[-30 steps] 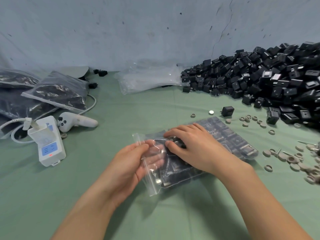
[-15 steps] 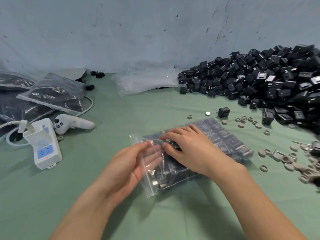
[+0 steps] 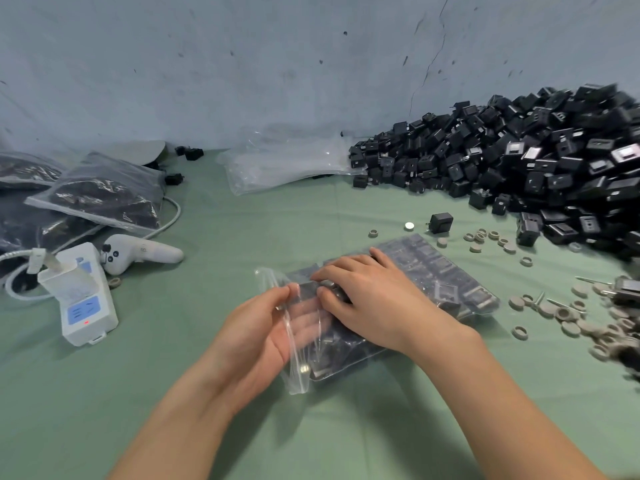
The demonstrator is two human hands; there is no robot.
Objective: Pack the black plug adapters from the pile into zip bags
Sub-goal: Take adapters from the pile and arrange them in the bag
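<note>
Bag (image 3: 460,292), centre frame: filled with adapters (image 3: 433,265), mouth seemingly unsealed. Mouth pinched by left hand (image 3: 256,334); contents pressed flat under right hand (image 3: 374,299), fingers extended. Pile (image 3: 519,161), upper right. Step judged: levelling; sealing required next.

Pile (image 3: 519,161) of black plug adapters: big loose heap against the wall. Zip bag (image 3: 450,289) front-left of the pile: clear, flat on the desk (image 3: 242,220), packed with adapters in rows, mouth end raised. One stray adapter (image 3: 440,222) between them, prongs pointing left. Empty clear bags (image 3: 284,164) just left of the pile. Filled bags (image 3: 104,192) far left.
</note>
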